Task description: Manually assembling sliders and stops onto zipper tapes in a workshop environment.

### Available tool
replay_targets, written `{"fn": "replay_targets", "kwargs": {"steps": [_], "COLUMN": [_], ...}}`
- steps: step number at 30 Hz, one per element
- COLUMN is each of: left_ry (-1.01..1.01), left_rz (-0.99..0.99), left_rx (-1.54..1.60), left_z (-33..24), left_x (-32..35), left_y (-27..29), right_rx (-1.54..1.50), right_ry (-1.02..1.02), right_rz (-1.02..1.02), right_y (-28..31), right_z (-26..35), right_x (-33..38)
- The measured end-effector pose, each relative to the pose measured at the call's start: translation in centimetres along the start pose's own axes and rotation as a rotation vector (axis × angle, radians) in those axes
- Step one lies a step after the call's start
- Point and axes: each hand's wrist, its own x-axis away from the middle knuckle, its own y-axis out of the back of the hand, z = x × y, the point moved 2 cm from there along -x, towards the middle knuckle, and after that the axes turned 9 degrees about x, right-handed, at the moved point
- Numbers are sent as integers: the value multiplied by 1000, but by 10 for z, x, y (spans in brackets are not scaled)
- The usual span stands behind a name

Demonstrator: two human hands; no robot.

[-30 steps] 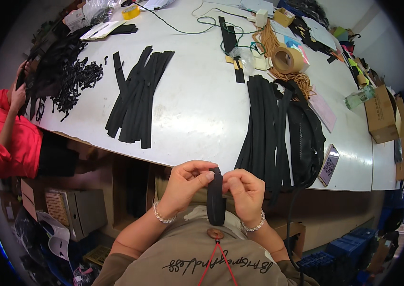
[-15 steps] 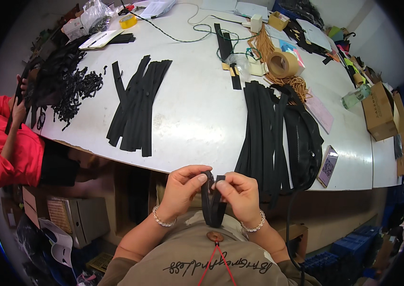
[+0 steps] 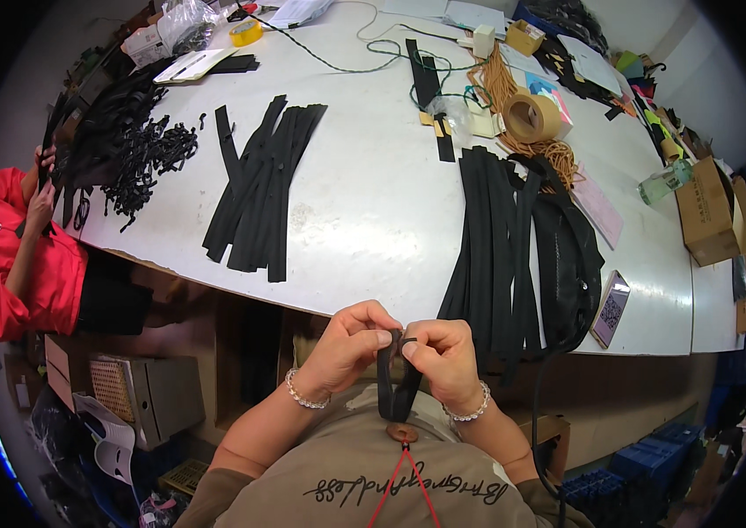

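Note:
My left hand (image 3: pixel 347 348) and my right hand (image 3: pixel 443 352) meet just below the table's near edge, both pinching the top of one black zipper strip (image 3: pixel 395 387). The strip splits into two tapes that hang down toward my chest. A small dark slider seems to sit between my fingertips, mostly hidden. A pile of long black zipper strips (image 3: pixel 500 246) lies on the white table (image 3: pixel 382 202) just beyond my right hand. Another bundle of black strips (image 3: pixel 263 185) lies to the left of centre.
A person in a red top (image 3: pixel 3 255) handles tangled black pieces (image 3: pixel 118 141) at the left edge. A phone (image 3: pixel 610 308), tape rolls (image 3: pixel 531 116), a cardboard box (image 3: pixel 712 211), a bottle and cables sit to the right and far side. Boxes stand under the table.
My hands have drawn closer together and lower at the strip's top, and the strip's two tapes now spread apart below my fingers. The view has shifted slightly.

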Motion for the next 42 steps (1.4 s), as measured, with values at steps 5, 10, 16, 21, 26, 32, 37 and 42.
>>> {"fn": "replay_targets", "kwargs": {"steps": [5, 10, 16, 21, 26, 32, 37, 42], "left_ry": [-4, -4, -13, -35, -16, 26, 19, 46], "left_rz": [-26, -2, -16, -23, -19, -35, -33, -46], "left_rx": [-48, -89, -171, -258, -326, -309, -366, -361], "left_z": [1, 1, -2, -6, -8, -5, -9, -12], "left_x": [0, 0, 0, 1, 3, 4, 6, 8], "left_y": [-2, 0, -1, -2, -2, -1, -4, -8], "right_rx": [35, 56, 235, 257, 91, 8, 13, 91], "right_ry": [-28, -75, -66, -54, -160, -245, -242, -227], "right_rz": [21, 43, 52, 79, 217, 267, 255, 242], "right_y": [3, 4, 4, 7, 11, 11, 11, 13], "right_z": [-2, 0, -3, -8, -7, -7, -10, -12], "right_x": [1, 1, 3, 2, -1, 0, 1, 3]}}
